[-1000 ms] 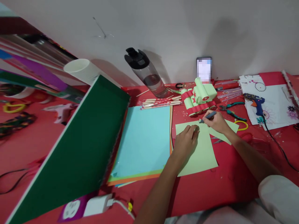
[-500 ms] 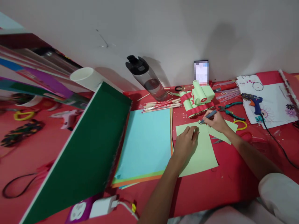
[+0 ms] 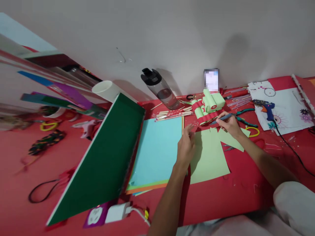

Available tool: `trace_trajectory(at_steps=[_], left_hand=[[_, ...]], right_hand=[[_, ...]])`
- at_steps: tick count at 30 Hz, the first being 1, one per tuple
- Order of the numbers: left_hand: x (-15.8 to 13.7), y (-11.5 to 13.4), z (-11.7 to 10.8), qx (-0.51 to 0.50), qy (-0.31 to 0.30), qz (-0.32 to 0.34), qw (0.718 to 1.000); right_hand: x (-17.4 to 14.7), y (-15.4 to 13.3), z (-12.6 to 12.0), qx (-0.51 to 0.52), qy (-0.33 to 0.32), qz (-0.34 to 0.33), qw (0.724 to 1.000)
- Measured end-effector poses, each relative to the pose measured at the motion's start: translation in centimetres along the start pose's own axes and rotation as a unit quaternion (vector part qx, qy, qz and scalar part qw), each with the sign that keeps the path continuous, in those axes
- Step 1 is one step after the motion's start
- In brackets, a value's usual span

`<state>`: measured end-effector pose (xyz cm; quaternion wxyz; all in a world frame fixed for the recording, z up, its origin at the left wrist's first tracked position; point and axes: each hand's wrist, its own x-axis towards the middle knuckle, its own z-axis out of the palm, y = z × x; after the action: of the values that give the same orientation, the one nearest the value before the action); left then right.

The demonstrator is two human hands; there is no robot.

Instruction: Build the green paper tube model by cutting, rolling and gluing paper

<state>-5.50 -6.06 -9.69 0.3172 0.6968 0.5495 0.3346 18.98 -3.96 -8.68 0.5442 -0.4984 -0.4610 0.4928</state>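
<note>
My right hand (image 3: 228, 124) is closed around a grey-blue pen (image 3: 226, 117), its tip above the table near the top edge of a pale green sheet (image 3: 209, 157). My left hand (image 3: 186, 144) hovers at that sheet's left edge, fingers apart and holding nothing I can see. A smaller green paper piece (image 3: 232, 139) lies under the right hand, partly over scissors with a yellow handle (image 3: 254, 131). Just beyond the pen stands a green and red paper model tank (image 3: 209, 106) with a star on it.
Left of the sheet lies a stack of coloured paper (image 3: 159, 147) beside a leaning green board (image 3: 105, 160). Behind are wooden sticks (image 3: 172, 114), a water bottle (image 3: 162, 90) and a phone (image 3: 211, 80). Pliers (image 3: 246, 119) and a blue glue gun (image 3: 268, 109) lie right.
My left hand has lifted and drawn back left from the green sheet, its fingers opening. The pen has moved up slightly off the sheet's top edge. The view has shifted a little.
</note>
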Motion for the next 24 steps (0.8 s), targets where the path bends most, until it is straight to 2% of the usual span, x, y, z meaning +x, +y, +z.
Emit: trace_trajectory(at_steps=[4, 8, 14, 18, 24], left_hand=[[-0.1, 0.7, 0.7, -0.081, -0.003, 0.011, 0.997], [-0.2, 0.6, 1.2, -0.129, -0.037, 0.04, 0.99], [-0.2, 0.1, 1.4, -0.106, -0.075, 0.073, 0.989], [-0.3, 0.2, 1.4, -0.079, -0.072, 0.106, 0.989], [-0.4, 0.0, 1.4, -0.082, -0.091, 0.097, 0.988]], right_hand=[[0.1, 0.4, -0.3, 0.028, -0.065, 0.009, 0.997], [-0.1, 0.2, -0.3, 0.023, -0.13, 0.028, 0.991], [-0.7, -0.6, -0.1, -0.02, -0.15, 0.039, 0.988], [-0.8, -0.7, 0.0, -0.025, -0.172, 0.046, 0.984], [-1.0, -0.7, 0.1, -0.035, -0.193, 0.043, 0.98]])
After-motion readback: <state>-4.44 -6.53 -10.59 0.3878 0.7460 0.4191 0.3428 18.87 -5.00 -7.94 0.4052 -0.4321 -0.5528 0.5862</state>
